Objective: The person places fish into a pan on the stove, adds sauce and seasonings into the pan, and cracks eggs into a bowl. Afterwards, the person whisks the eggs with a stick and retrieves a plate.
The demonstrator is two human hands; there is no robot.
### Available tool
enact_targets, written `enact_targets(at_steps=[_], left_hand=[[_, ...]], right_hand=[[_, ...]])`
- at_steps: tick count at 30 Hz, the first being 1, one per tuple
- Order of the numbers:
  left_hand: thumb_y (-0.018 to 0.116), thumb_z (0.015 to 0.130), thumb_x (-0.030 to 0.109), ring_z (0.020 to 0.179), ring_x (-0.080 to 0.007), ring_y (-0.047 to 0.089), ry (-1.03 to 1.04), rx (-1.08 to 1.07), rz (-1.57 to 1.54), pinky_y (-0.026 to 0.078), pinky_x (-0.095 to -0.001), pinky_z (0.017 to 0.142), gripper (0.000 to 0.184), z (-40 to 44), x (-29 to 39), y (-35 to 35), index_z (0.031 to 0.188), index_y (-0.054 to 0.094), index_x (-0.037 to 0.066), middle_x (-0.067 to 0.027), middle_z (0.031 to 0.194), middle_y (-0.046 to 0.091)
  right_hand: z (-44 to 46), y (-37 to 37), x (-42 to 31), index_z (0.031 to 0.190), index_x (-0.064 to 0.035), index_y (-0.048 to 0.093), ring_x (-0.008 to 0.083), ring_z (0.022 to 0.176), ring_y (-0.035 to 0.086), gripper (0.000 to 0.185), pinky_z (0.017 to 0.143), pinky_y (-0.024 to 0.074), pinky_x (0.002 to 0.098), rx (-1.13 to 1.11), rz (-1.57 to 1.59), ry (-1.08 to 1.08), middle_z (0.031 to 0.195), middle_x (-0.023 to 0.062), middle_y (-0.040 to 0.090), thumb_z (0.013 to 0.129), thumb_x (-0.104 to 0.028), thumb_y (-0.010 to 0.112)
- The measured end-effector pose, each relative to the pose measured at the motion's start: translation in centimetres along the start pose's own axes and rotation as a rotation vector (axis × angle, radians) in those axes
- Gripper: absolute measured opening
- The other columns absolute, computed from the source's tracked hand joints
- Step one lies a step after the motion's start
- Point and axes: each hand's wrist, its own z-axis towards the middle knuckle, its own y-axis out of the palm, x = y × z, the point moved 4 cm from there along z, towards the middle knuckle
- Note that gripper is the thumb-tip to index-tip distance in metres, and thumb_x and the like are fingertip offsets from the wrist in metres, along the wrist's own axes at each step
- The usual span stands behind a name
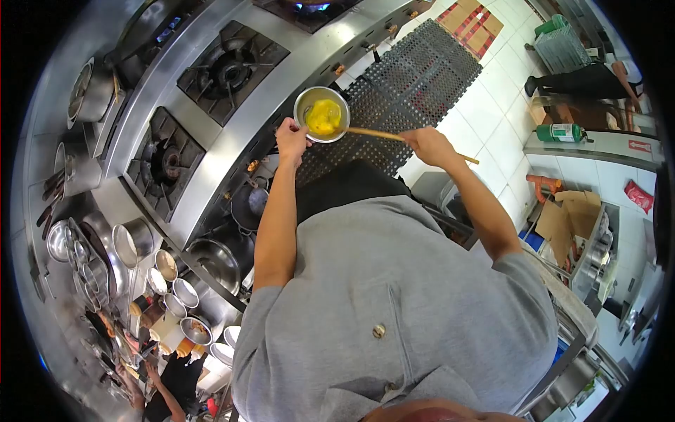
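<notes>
My left hand (292, 143) is closed on the rim of a small metal bowl (342, 111), with the thumb at its near edge. Inside the bowl lies a bright yellow mass that looks like egg (324, 117). A long wooden stick (376, 133) runs from the bowl's right side out to my right hand (430, 147), whose fingers are wrapped round it. The stick's far end passes beyond my fist, to the right. Whatever is at its bowl end cannot be made out. I hold the bowl in the air, beside the stove's front edge.
Gas burners (230, 69) sit on the steel stove (274, 77) to the left. A black rubber mat (415, 88) covers floor tiles ahead. Metal containers (185, 292) crowd the lower left, near another person's arm (165, 392). A cardboard box (569, 221) stands at right.
</notes>
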Motion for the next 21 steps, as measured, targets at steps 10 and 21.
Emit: enact_targets(at_steps=[10, 21], left_hand=[[0.06, 0.078, -0.002, 0.044, -0.0132, 0.052, 0.029, -0.018, 0.044, 0.042, -0.0257, 0.038, 0.018, 0.2, 0.0, 0.5, 0.073, 0.044, 0.003, -0.0064, 0.065, 0.05], [0.069, 0.069, 0.003, 0.05, -0.0122, 0.054, 0.186, 0.089, 0.159, 0.045, -0.0278, 0.039, 0.018, -0.8, 0.7, 0.6, 0.072, 0.052, 0.004, -0.0053, 0.062, 0.053]], right_hand=[[-0.3, 0.8, 0.4, 0.108, -0.018, 0.065, 0.0373, 0.081, 0.062, 0.03, 0.071, 0.0494, 0.0464, -0.005, 0.023, -0.004, 0.088, 0.0186, 0.064, 0.084, -0.011, 0.049], [0.3, 1.5, 0.3, 0.103, -0.0042, 0.065, 0.0408, 0.081, 0.059, 0.024, 0.07, 0.0461, 0.0459, -0.047, 0.295, -0.27, 0.088, 0.0222, 0.062, 0.084, -0.012, 0.051]])
